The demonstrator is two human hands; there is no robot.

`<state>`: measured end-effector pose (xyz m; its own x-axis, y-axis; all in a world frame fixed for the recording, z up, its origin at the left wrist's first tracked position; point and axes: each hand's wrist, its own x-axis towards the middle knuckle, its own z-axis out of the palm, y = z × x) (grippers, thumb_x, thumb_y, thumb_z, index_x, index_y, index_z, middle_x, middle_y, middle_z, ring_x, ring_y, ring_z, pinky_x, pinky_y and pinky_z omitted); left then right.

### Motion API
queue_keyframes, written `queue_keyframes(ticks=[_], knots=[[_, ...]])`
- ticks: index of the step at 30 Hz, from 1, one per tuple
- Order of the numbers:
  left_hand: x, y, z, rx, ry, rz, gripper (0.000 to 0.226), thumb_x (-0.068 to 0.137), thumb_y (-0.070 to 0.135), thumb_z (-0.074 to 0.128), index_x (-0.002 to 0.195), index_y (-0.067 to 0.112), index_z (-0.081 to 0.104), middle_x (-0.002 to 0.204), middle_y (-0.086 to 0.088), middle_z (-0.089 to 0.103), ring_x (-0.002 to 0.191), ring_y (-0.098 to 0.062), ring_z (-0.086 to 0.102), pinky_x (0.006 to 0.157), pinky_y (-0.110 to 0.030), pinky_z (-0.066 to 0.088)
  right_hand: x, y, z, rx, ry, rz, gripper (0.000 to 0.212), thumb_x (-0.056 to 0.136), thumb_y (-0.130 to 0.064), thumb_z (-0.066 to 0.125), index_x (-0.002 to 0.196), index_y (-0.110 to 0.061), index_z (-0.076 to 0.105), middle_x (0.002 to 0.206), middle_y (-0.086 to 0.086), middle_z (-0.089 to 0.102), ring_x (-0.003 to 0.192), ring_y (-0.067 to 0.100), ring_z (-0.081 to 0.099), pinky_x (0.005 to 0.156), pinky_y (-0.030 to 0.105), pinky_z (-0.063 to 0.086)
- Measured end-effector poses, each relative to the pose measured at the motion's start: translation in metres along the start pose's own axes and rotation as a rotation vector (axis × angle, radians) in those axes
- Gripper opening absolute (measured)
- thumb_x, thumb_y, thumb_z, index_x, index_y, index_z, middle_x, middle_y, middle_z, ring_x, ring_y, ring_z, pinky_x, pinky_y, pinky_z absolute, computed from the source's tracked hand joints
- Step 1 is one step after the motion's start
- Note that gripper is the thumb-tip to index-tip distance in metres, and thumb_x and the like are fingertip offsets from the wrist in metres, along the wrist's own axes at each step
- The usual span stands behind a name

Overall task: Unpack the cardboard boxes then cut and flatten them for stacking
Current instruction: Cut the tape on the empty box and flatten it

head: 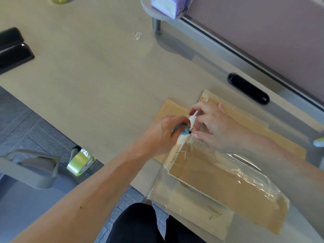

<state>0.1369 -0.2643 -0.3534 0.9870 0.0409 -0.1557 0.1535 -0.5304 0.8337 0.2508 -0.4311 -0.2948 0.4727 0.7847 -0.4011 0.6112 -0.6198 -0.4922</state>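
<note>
While the flattened cardboard box (219,181) lies at the near right of the desk (105,76), with its near end overhanging the desk edge, it is being worked on by both hands at its far-left end. A blue-handled cutter (183,131) is gripped in the left hand (163,135), the fingers wrapped fully round the handle and the tip pointed right. The right hand (212,123) is set on the card just beside that tip, its fingers bent; a lifted edge of the clear tape (245,172) appears to be pinched between index finger and thumb.

The box's long axis runs from far left to near right, and the tape is laid along it. The tip is almost touching the right thumb, so a cut is best drawn along the tape and away from those fingers. A roll of yellow-green tape (81,163) is seen below the desk edge at the near left.
</note>
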Motion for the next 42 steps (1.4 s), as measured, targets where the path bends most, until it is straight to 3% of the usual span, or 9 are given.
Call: queue_keyframes(ticks=[8,14,18,24,28,32,36,39,42], knots=[[-0.002,0.003,0.001,0.006,0.009,-0.038,0.023,0.106,0.015,0.047,0.114,0.020,0.068,0.102,0.001,0.068,0.090,-0.013,0.055,0.077,-0.014,0.039,-0.003,-0.002,-0.002,-0.050,-0.006,-0.014,0.015,0.093,-0.028,0.068,0.078,-0.027,0.065,0.121,-0.017,0.043,0.116,0.001,0.040,0.120,0.064,0.008],[-0.004,0.004,0.001,0.008,0.009,-0.067,0.023,0.107,0.017,0.044,0.113,0.022,0.065,0.104,0.004,0.066,0.089,-0.010,0.052,0.079,-0.024,0.041,-0.015,-0.003,0.002,-0.048,0.107,-0.106,0.012,0.091,-0.032,0.071,0.080,-0.032,0.065,0.124,-0.017,0.049,0.108,-0.005,0.047,0.109,0.056,0.040],[-0.004,0.001,0.003,0.008,0.011,-0.059,0.022,0.107,0.018,0.044,0.113,0.023,0.064,0.103,0.004,0.066,0.090,-0.014,0.054,0.082,-0.031,0.046,-0.018,0.002,0.002,-0.145,0.110,-0.119,0.025,0.082,-0.040,0.079,0.103,-0.029,0.073,0.124,-0.016,0.053,0.114,-0.002,0.047,0.120,0.052,0.026],[-0.004,0.000,0.005,0.007,0.016,-0.035,0.022,0.106,0.017,0.046,0.113,0.022,0.066,0.099,0.003,0.066,0.089,-0.014,0.056,0.081,-0.032,0.047,-0.004,-0.003,-0.006,-0.264,0.061,-0.135,0.021,0.077,-0.041,0.081,0.086,-0.039,0.062,0.095,-0.020,0.057,0.108,0.005,0.051,0.107,0.040,0.022],[-0.004,0.001,0.006,0.023,0.030,-0.010,0.021,0.104,0.016,0.048,0.112,0.022,0.066,0.094,-0.001,0.065,0.087,-0.018,0.056,0.078,-0.038,0.048,0.006,-0.012,-0.014,-0.390,-0.063,-0.174,0.028,0.079,-0.051,0.075,0.087,-0.039,0.051,0.086,-0.020,0.047,0.100,0.004,0.045,0.090,0.031,0.024],[-0.005,0.003,0.009,0.020,0.047,0.034,0.021,0.103,0.015,0.048,0.110,0.020,0.067,0.090,-0.003,0.063,0.083,-0.021,0.057,0.074,-0.043,0.049,0.010,-0.012,-0.020,-0.375,-0.140,-0.189,0.025,0.081,-0.050,0.076,0.089,-0.039,0.054,0.083,-0.016,0.050,0.092,0.004,0.047,0.088,0.028,0.027],[-0.004,0.008,0.011,0.014,0.038,0.001,0.022,0.104,0.017,0.047,0.110,0.023,0.067,0.093,0.004,0.064,0.084,-0.012,0.056,0.074,-0.033,0.047,0.007,-0.003,-0.017,-0.264,-0.127,-0.175,0.029,0.074,-0.045,0.084,0.085,-0.037,0.059,0.083,-0.014,0.055,0.087,0.004,0.050,0.086,0.029,0.034],[-0.011,0.009,0.007,-0.080,0.101,-0.112,0.020,0.104,0.016,0.047,0.109,0.022,0.066,0.090,0.015,0.063,0.081,-0.003,0.054,0.069,-0.018,0.040,0.003,-0.001,-0.019,-0.117,-0.067,-0.109,0.042,0.066,-0.037,0.092,0.086,-0.031,0.055,0.083,-0.013,0.055,0.077,-0.002,0.049,0.070,0.015,0.038],[-0.020,0.008,0.006,-0.168,0.111,-0.160,0.020,0.103,0.014,0.049,0.110,0.022,0.066,0.093,0.015,0.065,0.071,-0.006,0.057,0.069,-0.023,0.046,0.001,0.004,-0.020,-0.082,-0.051,-0.042,0.050,0.065,-0.038,0.093,0.088,-0.030,0.049,0.084,-0.012,0.055,0.070,0.005,0.048,0.061,0.020,0.042]])
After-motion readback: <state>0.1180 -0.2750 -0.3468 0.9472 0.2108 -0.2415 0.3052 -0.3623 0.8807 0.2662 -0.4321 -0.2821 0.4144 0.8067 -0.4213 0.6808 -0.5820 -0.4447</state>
